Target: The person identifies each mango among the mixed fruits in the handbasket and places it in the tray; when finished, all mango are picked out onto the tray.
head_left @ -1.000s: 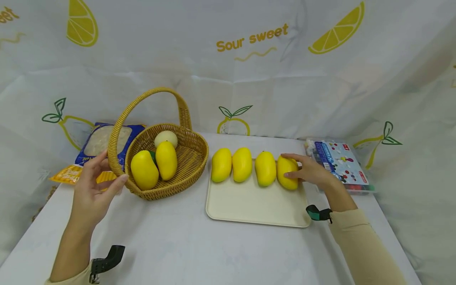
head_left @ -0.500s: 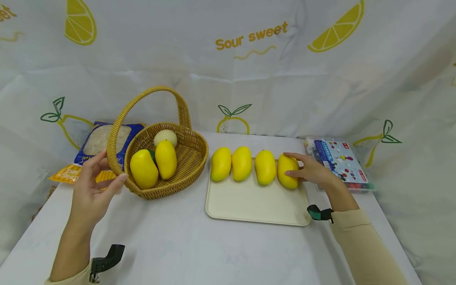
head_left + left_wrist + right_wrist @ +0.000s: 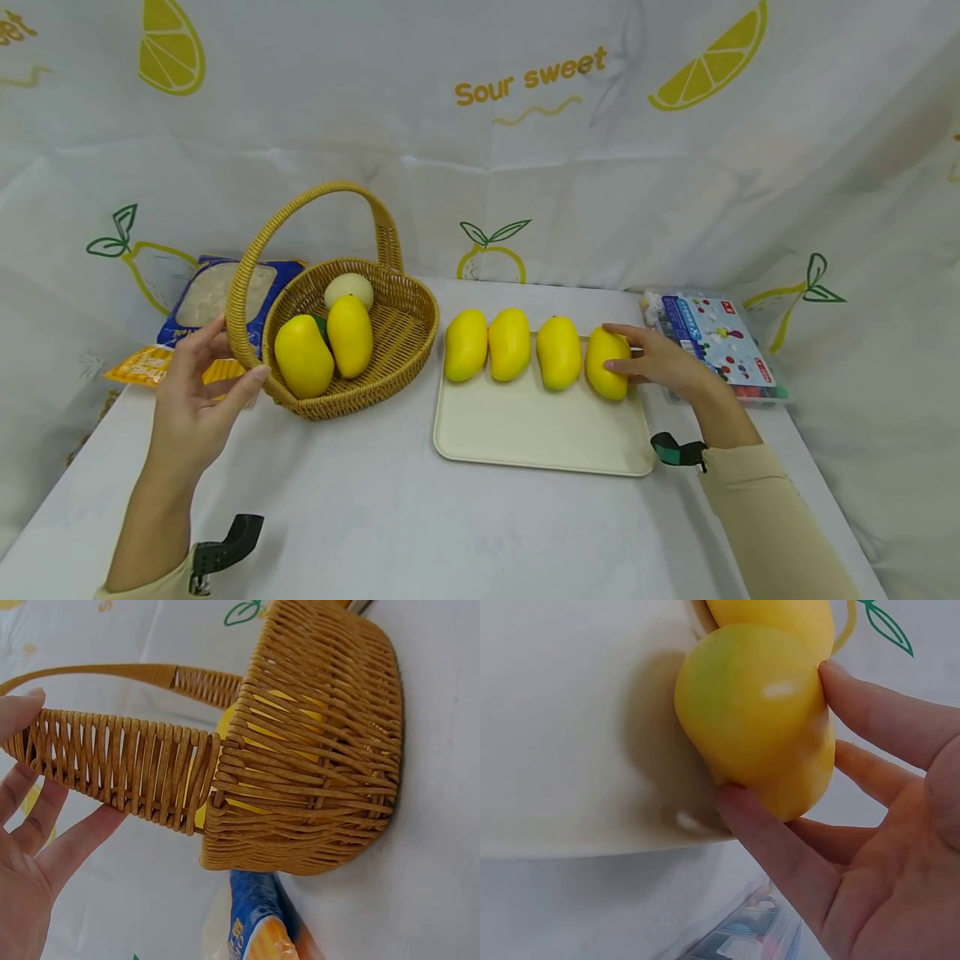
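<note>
Mango (image 3: 600,360) at the far right corner of the tray (image 3: 542,433), lengthwise roughly along its right edge, pinched in the right hand (image 3: 663,361) (the nearer), well apart from the basket handle (image 3: 124,766) gripped in the left hand (image 3: 193,408).

1. Looks like you're in a curtained-off spot, tbh; can't tell home from lab.
2. Lemon-print cloth (image 3: 675,200) hangs behind your white bench (image 3: 390,517) and along both sides, "Sour sweet" lettering (image 3: 531,80) included.

the mangoes (image 3: 558,353) are yellow (one green-tinged) — the tray (image 3: 540,433) plain cream.
</note>
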`<state>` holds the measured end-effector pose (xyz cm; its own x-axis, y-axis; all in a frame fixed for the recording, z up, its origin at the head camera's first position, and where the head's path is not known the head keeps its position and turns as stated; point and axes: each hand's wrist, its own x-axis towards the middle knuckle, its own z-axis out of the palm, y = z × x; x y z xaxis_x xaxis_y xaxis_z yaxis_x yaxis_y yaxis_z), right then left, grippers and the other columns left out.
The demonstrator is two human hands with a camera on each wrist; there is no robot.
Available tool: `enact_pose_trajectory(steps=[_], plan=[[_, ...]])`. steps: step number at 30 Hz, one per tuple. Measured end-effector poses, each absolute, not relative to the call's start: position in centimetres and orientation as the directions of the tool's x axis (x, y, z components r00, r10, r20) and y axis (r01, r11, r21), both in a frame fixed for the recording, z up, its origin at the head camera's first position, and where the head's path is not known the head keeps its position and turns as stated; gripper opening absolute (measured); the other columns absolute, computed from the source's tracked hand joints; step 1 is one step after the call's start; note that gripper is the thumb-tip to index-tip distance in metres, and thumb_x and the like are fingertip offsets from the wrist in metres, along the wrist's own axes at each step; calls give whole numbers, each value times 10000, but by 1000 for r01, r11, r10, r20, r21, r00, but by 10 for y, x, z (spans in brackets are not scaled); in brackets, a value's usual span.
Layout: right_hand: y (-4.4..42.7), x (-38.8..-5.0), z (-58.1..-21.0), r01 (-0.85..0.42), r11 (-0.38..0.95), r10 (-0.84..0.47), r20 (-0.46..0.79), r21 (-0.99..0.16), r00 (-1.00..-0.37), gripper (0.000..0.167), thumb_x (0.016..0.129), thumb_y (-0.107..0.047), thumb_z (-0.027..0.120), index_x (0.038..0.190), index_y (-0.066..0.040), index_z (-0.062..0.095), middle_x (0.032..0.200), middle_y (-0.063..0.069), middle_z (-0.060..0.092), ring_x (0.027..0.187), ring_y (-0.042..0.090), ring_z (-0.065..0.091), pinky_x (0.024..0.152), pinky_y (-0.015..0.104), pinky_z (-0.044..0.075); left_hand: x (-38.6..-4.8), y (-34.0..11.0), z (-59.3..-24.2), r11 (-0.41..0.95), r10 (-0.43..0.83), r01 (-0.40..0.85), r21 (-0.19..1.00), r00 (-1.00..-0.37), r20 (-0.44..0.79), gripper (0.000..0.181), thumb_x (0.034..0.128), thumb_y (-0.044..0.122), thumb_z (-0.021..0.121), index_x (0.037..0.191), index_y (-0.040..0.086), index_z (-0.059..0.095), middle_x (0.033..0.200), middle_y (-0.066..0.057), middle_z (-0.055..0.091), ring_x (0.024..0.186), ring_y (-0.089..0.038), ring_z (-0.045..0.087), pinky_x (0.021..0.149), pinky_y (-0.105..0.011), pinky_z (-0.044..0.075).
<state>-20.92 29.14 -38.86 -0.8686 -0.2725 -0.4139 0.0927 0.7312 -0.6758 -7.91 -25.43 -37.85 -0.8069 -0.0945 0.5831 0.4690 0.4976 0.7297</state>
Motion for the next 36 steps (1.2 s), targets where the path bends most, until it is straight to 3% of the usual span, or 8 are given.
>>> enact_pose_trajectory(steps=[12,24,32,36], plan=[[291,-209,-388,105,745,-240,-412,-659,-879,773,987,-309,651,1624,-118,259,1654,274,243,1471,518,298,1176,638,394,-79,-254,-378,493,-82,496,715,-792,605,787,786,-266,664,1495,-35,410,1184,193,578,1046,-12,576,725,-47,553],[289,-210,-393,77,709,-263,-364,-701,-894,763,977,-268,661,1619,-125,276,1668,252,240,1498,540,265,1176,733,296,-80,-254,-379,501,-78,496,709,-790,608,784,793,-252,670,1499,-27,413,1195,232,569,1054,3,578,728,-43,550],[290,-209,-386,132,733,-193,-390,-667,-900,830,960,-358,675,1639,-197,226,1689,234,194,1524,525,206,1136,812,237,-80,-254,-379,505,-83,485,715,-796,599,784,794,-250,673,1498,-26,411,1194,253,558,1056,12,575,736,-43,551],[288,-211,-380,97,761,-191,-364,-642,-912,822,972,-400,658,1639,-189,226,1687,247,184,1525,530,198,1126,823,233,-80,-254,-378,505,-84,484,715,-797,598,794,786,-258,673,1499,-27,409,1190,248,556,1058,9,575,733,-41,549]])
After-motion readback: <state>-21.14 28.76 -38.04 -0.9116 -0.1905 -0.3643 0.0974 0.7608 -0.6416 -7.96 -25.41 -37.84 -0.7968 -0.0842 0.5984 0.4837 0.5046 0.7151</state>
